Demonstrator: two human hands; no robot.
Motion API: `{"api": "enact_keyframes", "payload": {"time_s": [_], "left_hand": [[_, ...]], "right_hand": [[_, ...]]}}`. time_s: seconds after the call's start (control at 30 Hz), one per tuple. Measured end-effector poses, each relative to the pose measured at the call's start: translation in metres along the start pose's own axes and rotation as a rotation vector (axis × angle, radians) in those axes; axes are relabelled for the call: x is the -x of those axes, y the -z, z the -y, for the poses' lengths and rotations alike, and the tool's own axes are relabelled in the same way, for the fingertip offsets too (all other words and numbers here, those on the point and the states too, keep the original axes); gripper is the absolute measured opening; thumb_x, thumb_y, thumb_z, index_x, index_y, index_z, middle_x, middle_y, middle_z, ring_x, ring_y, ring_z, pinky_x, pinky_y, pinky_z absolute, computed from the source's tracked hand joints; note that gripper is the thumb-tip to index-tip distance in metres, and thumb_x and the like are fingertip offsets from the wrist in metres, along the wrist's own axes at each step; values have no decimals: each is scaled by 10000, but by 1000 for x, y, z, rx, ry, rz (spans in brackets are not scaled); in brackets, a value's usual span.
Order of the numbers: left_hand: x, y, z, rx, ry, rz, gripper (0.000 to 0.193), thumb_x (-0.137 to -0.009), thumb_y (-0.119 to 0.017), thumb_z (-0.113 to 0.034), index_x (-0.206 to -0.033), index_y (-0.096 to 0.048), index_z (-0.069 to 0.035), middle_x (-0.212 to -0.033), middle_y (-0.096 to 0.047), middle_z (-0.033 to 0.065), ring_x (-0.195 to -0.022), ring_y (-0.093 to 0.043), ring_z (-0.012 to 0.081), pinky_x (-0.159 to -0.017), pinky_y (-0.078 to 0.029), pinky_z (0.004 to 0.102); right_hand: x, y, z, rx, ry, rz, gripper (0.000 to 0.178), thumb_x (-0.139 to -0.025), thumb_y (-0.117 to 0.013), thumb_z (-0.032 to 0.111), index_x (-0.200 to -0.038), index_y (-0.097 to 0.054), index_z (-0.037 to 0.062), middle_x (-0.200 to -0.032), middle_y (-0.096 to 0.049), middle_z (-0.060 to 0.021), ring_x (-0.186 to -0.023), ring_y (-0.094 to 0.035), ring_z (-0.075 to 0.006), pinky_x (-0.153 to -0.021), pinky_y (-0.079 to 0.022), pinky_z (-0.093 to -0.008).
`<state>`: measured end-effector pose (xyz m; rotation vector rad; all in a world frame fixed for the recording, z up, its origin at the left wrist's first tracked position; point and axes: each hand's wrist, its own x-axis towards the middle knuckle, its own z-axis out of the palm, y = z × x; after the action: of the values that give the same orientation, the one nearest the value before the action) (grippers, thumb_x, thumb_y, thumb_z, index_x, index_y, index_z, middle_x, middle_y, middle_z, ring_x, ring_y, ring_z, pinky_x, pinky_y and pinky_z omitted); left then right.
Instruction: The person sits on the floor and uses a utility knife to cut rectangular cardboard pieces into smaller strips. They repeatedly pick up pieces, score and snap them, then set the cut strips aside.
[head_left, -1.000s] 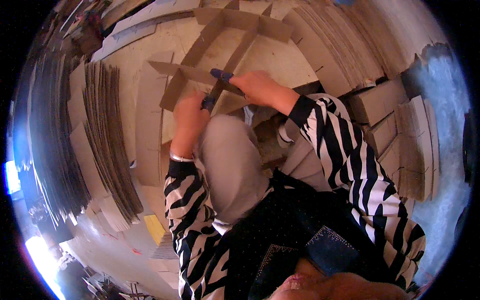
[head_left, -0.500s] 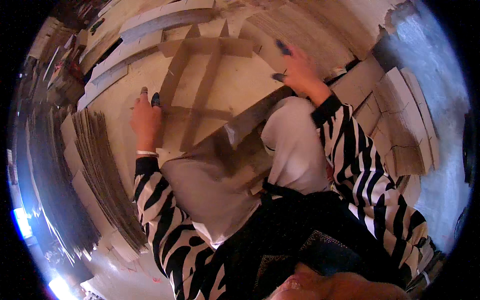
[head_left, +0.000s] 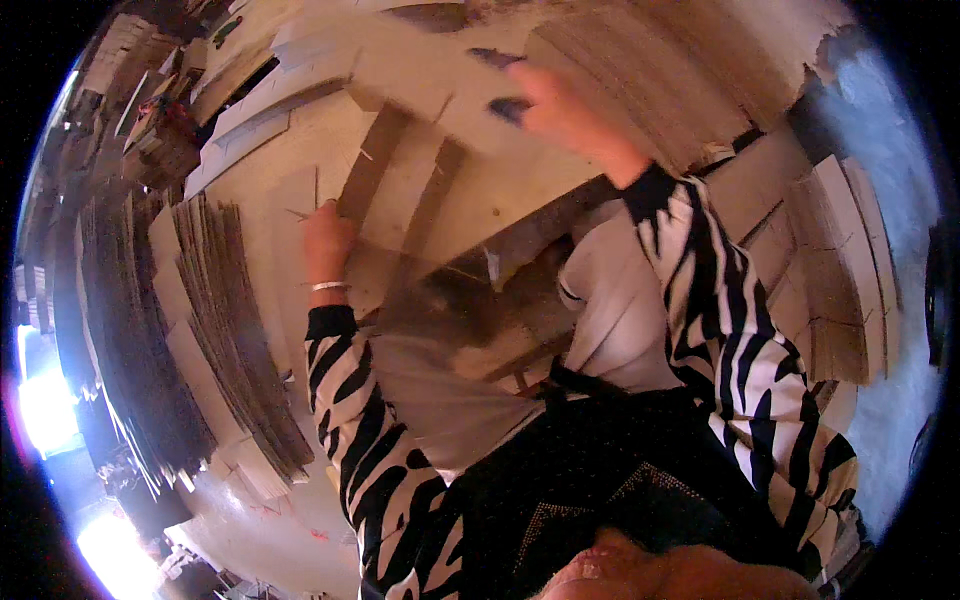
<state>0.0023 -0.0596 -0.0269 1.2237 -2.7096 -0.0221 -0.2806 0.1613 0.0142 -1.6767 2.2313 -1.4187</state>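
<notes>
My left hand (head_left: pixel 328 242) is closed on a pale slotted cardboard strip (head_left: pixel 294 225) at the left of the board. Beside it, two brown cardboard strips (head_left: pixel 372 165) stand on edge, running away from me. A strip lying across them near my lap is blurred. My right hand (head_left: pixel 572 112) is raised over the far right part of the board, smeared by motion. Its thumb and forefinger, both with dark coverings, point left and apart, with nothing seen between them.
Stacked cardboard sheets (head_left: pixel 215 320) stand at my left. Pale strips (head_left: pixel 265 110) lie at the far left. More cardboard (head_left: pixel 640 85) is piled at the far right, and bundled pieces (head_left: pixel 835 270) sit at my right. The wooden board (head_left: pixel 490 210) lies before my knees.
My left hand has closed, and a pale strip now shows at it. My right hand has swung left, away from the far-right pile. The crossed strips look blurred and shifted.
</notes>
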Motion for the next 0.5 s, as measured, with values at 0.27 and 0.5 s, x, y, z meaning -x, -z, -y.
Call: {"api": "enact_keyframes", "payload": {"time_s": [0.27, 0.5], "left_hand": [[-2, -5, 28, 31, 114, 115, 229, -775, -529, -162, -957, -621, -57, -958, -648, 197, -927, -604, 403, -761, -494, 490], [-13, -8, -6, 18, 140, 163, 218, -785, -526, -181, -939, -628, -65, -967, -653, 187, -930, -609, 394, -769, -496, 488]], "right_hand": [[-11, -50, 15, 86, -116, 419, 360, -774, -635, 124, -1111, -531, 49, -975, -617, -214, -907, -567, -419, -752, -456, -449], [14, -65, 9, 236, 63, 388, 254, -696, -609, 32, -937, -542, 73, -813, -608, -172, -821, -575, -418, -662, -449, -493]]}}
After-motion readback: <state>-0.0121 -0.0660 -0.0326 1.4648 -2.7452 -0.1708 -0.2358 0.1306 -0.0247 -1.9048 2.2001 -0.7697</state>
